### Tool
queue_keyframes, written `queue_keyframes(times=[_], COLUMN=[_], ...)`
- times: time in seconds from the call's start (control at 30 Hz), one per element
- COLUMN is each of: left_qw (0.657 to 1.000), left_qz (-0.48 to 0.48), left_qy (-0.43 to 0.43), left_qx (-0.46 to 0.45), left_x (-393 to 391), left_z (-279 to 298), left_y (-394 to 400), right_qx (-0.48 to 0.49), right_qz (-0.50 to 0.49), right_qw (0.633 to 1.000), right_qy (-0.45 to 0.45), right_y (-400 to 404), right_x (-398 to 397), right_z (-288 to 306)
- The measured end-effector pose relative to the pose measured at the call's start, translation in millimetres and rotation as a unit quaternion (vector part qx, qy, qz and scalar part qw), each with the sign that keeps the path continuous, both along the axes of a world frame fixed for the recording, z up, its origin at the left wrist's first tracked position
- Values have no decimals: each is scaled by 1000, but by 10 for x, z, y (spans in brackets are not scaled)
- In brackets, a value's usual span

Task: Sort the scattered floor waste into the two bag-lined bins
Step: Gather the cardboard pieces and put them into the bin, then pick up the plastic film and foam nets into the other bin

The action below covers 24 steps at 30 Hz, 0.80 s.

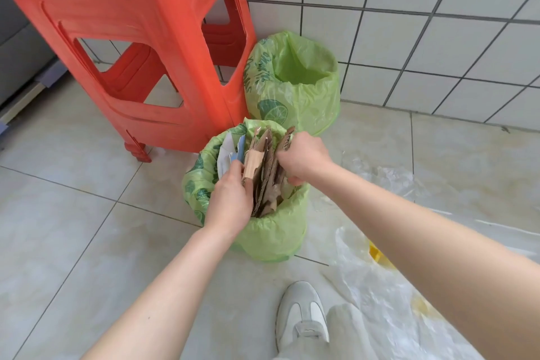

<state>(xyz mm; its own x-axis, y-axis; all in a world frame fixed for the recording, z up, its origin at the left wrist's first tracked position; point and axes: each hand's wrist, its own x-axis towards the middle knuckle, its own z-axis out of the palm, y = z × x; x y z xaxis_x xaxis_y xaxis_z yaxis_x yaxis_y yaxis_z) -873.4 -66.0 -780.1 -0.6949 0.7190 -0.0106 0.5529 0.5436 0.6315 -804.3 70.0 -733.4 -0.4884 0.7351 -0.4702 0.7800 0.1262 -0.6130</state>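
Floor: pale glossy tiles [73, 213] meeting a white tiled wall [423, 38] behind the bins.
Near bin [271, 231]: the landmark; lined with a green lime-print bag, standing upright and stuffed with cardboard pieces [267, 172] that stick up above its rim, plus white and blue paper [229, 152] at its left side.
Far bin [295, 82]: just behind the near bin, against the wall; same green liner, and nothing can be seen inside it.
Left hand [229, 199]: over the near bin's left rim, fingers pressed against the cardboard's left face.
Right hand [302, 158]: over the near bin's right rim, fingers closed on the cardboard's right edge.
Red stool [140, 47]: behind and left of the near bin, one foot close to it.
Clear plastic sheeting [380, 286]: crumpled on the floor right of the near bin, with something yellow [378, 256] under it.
Shoe [301, 316]: grey and white, in front of the near bin.
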Motion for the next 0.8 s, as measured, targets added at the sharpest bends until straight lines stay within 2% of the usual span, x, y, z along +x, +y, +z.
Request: queue_keyframes(times=[0.13,0.23,0.33,0.43,0.6,0.7,0.8], left_qw=[999,996,995,998,982,980,982], left_qz=[-4,15,39,48,32,32,-19], left_qy=[-25,-43,-20,14,171,167,146], left_qx=[-39,-72,-89,-36,66,106,115], left_x=[-16,-63,-57,48,278,462,733], left_z=[27,129,289,490,806,908,835], left_y=[23,7,-34,-58,-20,71,203], right_qx=[-9,35,79,96,114,117,112], right_qz=[-25,7,48,80,196,226,228], right_qw=[1000,999,996,992,974,967,967], right_qy=[4,9,8,6,-12,-16,-32], right_y=[-30,-45,-16,68,205,235,265], right_x=[10,37,143,292,725,1069,1489], right_z=[-118,-162,-83,49,360,501,501])
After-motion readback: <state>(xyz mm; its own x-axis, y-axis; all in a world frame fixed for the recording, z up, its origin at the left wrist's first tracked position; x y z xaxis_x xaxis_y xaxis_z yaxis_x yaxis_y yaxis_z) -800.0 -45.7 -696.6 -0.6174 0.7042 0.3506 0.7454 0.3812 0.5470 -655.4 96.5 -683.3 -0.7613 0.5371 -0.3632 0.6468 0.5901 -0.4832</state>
